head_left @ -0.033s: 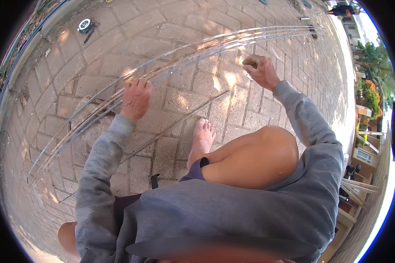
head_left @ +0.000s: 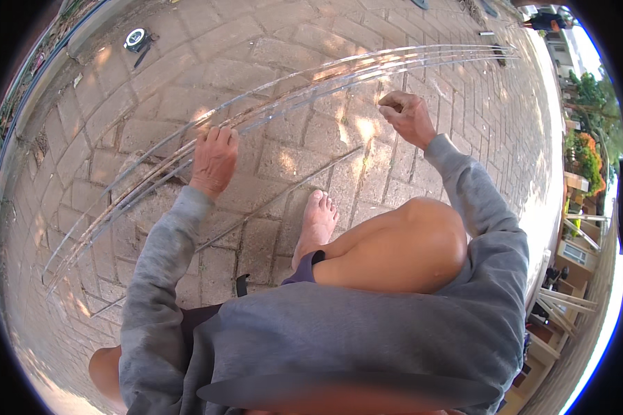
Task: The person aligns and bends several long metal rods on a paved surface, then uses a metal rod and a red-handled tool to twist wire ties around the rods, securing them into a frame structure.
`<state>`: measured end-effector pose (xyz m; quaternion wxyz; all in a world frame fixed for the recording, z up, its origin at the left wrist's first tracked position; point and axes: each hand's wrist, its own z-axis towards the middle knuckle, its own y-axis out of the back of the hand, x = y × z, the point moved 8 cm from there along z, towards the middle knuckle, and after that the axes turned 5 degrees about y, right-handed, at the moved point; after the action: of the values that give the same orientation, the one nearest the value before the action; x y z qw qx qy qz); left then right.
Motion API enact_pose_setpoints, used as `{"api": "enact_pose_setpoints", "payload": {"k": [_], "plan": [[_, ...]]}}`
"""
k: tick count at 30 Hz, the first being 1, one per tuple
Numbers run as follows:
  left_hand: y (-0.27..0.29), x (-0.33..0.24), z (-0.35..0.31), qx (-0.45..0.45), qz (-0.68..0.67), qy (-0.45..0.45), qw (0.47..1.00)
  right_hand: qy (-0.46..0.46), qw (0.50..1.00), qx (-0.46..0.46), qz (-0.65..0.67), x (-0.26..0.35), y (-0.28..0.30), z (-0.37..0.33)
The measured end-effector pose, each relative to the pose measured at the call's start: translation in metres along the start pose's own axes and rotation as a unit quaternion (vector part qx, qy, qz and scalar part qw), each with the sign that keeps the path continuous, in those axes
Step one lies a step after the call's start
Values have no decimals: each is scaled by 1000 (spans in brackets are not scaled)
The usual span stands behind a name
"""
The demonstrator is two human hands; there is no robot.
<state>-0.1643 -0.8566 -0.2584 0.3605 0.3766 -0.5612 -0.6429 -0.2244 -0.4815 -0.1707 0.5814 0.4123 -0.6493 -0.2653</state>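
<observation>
Several long, thin metal rods (head_left: 142, 179), some silvery and some rust-brown, lie side by side in a bowed-looking bundle across the paving. My left hand (head_left: 214, 162) is over the bundle left of the middle, its fingers curled down onto the rods; the fingertips' grip is partly hidden. My right hand (head_left: 410, 119) hovers on the near side of the bundle, apart from it, with thumb and fingers pinched together. Whatever is in that pinch, if anything, is too small to tell. Closer to my bare foot, a separate single rod (head_left: 287, 191) lies slantwise.
A round tape measure (head_left: 136, 39) with a dark strap rests at the far left. A small black curved piece (head_left: 242, 285) lies near my shorts. Something dark (head_left: 498, 55) is at the rods' right end. Beyond, at the upper right, a person (head_left: 548, 21) is in view.
My right hand has shifted slightly left and down, with its pinch kept. My left hand stays on the rods. The view has tilted a little.
</observation>
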Motion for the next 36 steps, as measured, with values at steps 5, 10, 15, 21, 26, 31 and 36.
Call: {"api": "enact_pose_setpoints", "payload": {"k": [5,10,15,21,26,31,36], "plan": [[-9,-3,-2,-28,10,86,996,11,975,-164,146,-48,-61,48],[-14,-1,12,32,22,114,993,85,963,-234,104,-41,-83,73],[-15,2,12,25,-5,126,992,127,974,-186,0,-34,-97,80],[-15,0,10,13,-7,105,994,136,975,-163,-66,-58,-119,53],[-13,4,14,2,-6,82,997,-14,982,-173,81,-132,-98,22],[-16,2,13,-1,-7,59,998,-35,920,-366,133,-176,-26,43],[-15,4,15,-13,1,76,997,22,920,-387,64,-175,4,76]]}}
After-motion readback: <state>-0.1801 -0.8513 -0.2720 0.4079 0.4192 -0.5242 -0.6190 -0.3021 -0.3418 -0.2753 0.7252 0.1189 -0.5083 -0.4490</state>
